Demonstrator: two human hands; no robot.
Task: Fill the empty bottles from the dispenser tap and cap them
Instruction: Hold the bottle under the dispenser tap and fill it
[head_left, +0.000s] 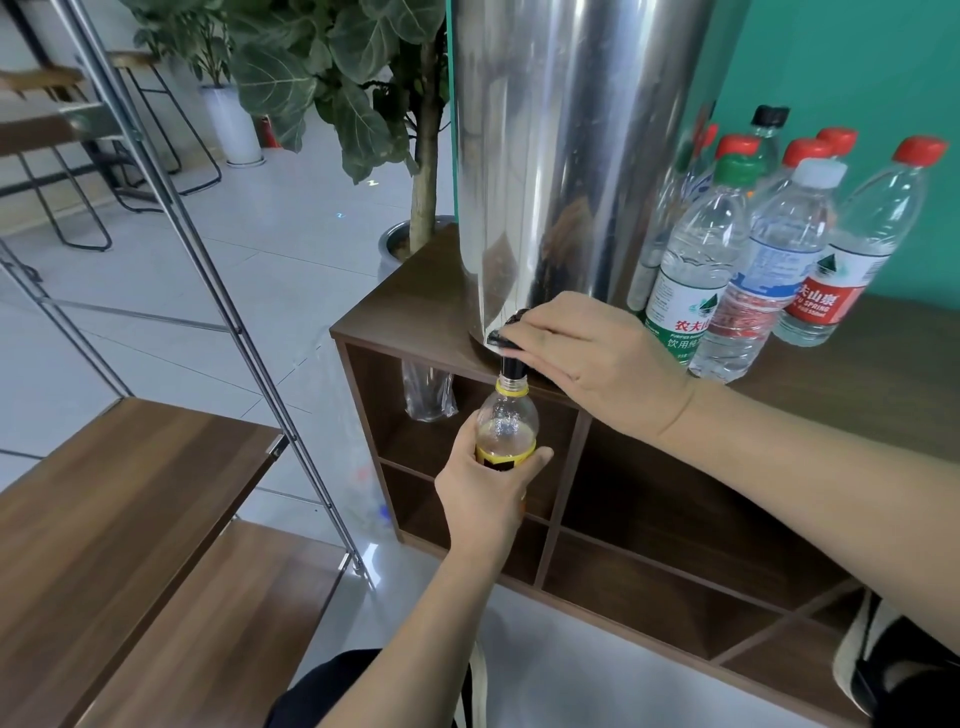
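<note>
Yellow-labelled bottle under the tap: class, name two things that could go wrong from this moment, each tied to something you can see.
1. The yellow-labelled bottle is held in the air by the left hand alone; if its narrow neck drifts off the black tap, water may spill onto the floor.
2. The right hand works the tap beside the capped bottles; a careless wrist might topple them.
</note>
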